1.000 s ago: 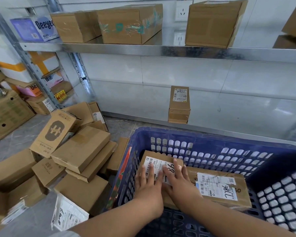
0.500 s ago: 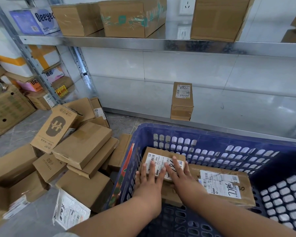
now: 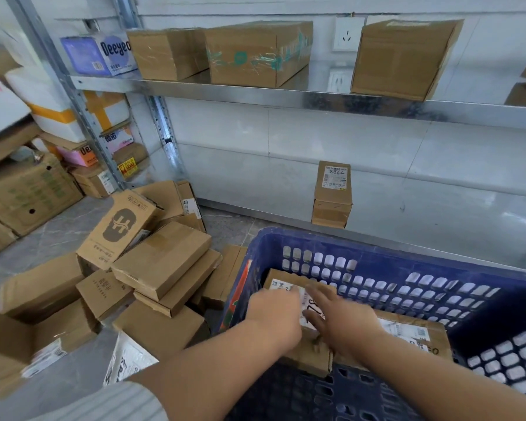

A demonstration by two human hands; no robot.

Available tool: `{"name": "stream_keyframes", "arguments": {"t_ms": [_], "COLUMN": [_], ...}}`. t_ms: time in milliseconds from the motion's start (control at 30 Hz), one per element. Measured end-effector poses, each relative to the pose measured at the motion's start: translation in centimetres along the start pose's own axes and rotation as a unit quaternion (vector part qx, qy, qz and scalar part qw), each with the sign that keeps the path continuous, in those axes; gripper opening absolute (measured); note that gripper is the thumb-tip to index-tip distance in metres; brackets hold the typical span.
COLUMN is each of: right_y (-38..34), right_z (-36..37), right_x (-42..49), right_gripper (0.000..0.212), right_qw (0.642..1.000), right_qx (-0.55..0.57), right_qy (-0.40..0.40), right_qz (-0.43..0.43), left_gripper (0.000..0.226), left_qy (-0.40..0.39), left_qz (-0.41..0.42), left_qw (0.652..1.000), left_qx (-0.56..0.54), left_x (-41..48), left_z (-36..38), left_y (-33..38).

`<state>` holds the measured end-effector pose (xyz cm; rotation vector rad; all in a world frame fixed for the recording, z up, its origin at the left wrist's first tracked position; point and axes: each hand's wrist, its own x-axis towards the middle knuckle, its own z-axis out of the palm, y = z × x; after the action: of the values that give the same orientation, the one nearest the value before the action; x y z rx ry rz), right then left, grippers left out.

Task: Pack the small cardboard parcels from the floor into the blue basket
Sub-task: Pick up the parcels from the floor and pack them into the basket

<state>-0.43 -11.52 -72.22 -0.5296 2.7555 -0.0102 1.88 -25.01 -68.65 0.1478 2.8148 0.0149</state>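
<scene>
**Both hands flat on a parcel inside the basket**

Lower right of frame: the blue basket [image 3: 377, 250], with perforated walls, stands on the grey floor [image 3: 58, 235]. Two small cardboard parcels lie at its left end.

Nearer the basket's left wall is the labelled parcel [image 3: 312, 358], lying flat with its label up. Its long axis runs bottom to top of the frame, leaning slightly left toward the top. The far short end points at the basket's far wall.

Just right of it is the second parcel [image 3: 438, 344], also label up. Its long axis runs across the frame, roughly square to the first. Their edges seem to meet, but contact can't be confirmed.

The left hand [image 3: 274, 314] lies palm down on the labelled parcel, fingers reaching over the label. The grip is open with nothing clasped, and blur hides finger detail.

The right hand [image 3: 343, 325] lies palm down on the same parcel. Its fingers [image 3: 316, 294] are straight and spread, pointing toward the upper left. This grip is fully open too.

Centre left of frame: the pile of parcels [image 3: 161, 262] sits on the floor beside the basket, stacked at mixed angles. The logo box [image 3: 119, 229], marked with a dark H shape, is tilted on top. A white mailer bag [image 3: 125, 360] lies at the pile's lower edge.

Above the basket in the frame, a narrow parcel [image 3: 333, 192] stands upright against the wall. Across the top, a metal shelf [image 3: 286, 95] carries larger cartons [image 3: 255, 53].
</scene>
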Motion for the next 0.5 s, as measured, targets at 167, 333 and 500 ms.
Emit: {"name": "stream_keyframes", "arguments": {"t_ms": [167, 333, 500], "right_y": [-1.6, -6.2, -11.0], "right_z": [-3.9, -7.0, -7.9], "right_x": [-0.4, 0.0, 1.4], "right_gripper": [0.030, 0.027, 0.023], "right_qw": [0.981, 0.932, 0.907], "right_qx": [0.089, 0.237, 0.330], "right_qy": [0.174, 0.265, 0.226], "right_qz": [0.006, -0.077, -0.131], "left_gripper": [0.019, 0.012, 0.009], "left_qy": [0.227, 0.262, 0.179], "left_qz": [-0.013, -0.184, -0.362], "left_qw": [0.965, 0.886, 0.774], "left_qx": [-0.131, -0.335, -0.489], "left_x": [-1.0, -0.4, 0.8], "left_z": [-5.0, -6.2, -2.3], "left_y": [-3.4, -10.4, -19.3]}}
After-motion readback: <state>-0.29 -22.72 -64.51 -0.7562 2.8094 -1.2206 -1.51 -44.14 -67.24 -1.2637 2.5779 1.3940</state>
